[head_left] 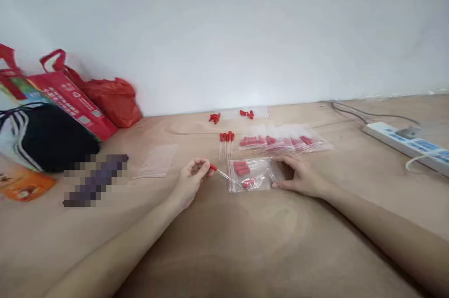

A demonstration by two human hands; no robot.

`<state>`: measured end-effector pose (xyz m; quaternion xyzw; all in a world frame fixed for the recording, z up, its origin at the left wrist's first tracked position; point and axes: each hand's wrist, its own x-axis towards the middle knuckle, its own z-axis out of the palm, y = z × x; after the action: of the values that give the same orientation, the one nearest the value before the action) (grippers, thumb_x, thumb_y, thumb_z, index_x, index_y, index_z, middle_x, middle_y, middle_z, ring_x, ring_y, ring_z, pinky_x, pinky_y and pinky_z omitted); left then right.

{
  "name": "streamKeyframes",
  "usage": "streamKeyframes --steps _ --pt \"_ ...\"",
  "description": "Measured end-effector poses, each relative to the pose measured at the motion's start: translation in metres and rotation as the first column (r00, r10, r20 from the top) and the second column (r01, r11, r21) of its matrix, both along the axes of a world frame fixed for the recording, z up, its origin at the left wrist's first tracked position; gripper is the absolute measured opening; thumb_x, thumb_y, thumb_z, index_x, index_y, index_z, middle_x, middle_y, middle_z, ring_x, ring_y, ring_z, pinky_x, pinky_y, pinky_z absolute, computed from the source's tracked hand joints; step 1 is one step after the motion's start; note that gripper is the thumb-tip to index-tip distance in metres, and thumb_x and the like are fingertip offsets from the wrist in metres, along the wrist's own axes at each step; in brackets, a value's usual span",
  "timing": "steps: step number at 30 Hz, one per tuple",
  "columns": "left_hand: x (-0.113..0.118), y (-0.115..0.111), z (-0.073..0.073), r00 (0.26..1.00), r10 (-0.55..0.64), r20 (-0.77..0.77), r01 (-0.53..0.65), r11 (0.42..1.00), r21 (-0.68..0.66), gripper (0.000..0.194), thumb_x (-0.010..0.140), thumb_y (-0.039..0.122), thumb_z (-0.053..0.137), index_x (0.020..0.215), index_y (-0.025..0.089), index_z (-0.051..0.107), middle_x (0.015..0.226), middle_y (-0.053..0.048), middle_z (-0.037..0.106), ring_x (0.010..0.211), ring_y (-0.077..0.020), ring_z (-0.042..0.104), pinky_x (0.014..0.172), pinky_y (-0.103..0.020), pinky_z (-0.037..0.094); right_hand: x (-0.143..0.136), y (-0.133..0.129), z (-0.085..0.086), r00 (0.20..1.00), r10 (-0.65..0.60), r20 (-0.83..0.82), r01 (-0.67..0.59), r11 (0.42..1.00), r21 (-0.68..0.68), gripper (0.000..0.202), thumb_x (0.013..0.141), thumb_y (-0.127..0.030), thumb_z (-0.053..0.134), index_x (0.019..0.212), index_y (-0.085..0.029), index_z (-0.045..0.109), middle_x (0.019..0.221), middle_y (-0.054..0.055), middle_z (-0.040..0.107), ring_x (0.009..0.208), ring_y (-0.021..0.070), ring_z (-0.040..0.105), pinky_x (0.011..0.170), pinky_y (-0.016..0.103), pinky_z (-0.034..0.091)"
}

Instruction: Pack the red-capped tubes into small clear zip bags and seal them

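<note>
My left hand [194, 177] pinches a glass dropper [221, 173] by its red rubber bulb. The dropper's glass end points right and down, reaching into or over the left end of a clear zip-lock bag [261, 175]; I cannot tell which. Several red rubber bulbs [242, 167] show through the plastic. At the bag's right end, my right hand [298, 174] grips it, thumb at the near corner and fingers at the far one. Just behind the bag, several red-bulbed droppers [226, 137] lie side by side.
Overlapping filled zip bags [280, 140] lie behind. Loose red bulbs [214, 118] are near the wall, others on a flat bag [261, 112]. A flat clear bag [156, 161] lies left. Red carrier bags [112, 101] and a black bag [66, 136] stand far left; a power strip [403, 141] lies right.
</note>
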<state>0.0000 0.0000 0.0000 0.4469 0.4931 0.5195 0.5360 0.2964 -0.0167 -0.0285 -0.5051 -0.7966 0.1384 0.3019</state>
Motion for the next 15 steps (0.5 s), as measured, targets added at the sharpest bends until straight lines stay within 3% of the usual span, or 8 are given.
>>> streamKeyframes --steps 9,15 --pt "-0.004 0.001 0.000 0.992 0.123 0.030 -0.124 0.991 0.049 0.045 0.049 0.038 0.076 0.079 0.013 0.053 0.068 0.002 0.062 0.065 -0.0090 0.059 0.069 -0.022 0.047 -0.001 -0.001 0.003 1.000 -0.029 -0.006 0.029 1.000 -0.013 0.058 0.059 -0.052 0.066 0.107 -0.022 0.053 0.104 0.007 0.056 0.099 0.0247 0.050 0.084 0.041 0.041" --pt "-0.013 -0.002 0.007 0.998 0.001 -0.061 0.002 0.999 0.054 0.041 0.054 0.039 0.074 0.079 0.012 0.054 0.069 0.002 0.061 0.067 -0.0088 0.059 0.068 -0.021 0.048 -0.001 -0.001 0.002 1.000 -0.016 -0.012 0.016 1.000 -0.009 0.058 0.059 -0.051 0.067 0.107 -0.022 0.052 0.104 0.007 0.056 0.098 0.0244 0.050 0.085 0.041 0.041"
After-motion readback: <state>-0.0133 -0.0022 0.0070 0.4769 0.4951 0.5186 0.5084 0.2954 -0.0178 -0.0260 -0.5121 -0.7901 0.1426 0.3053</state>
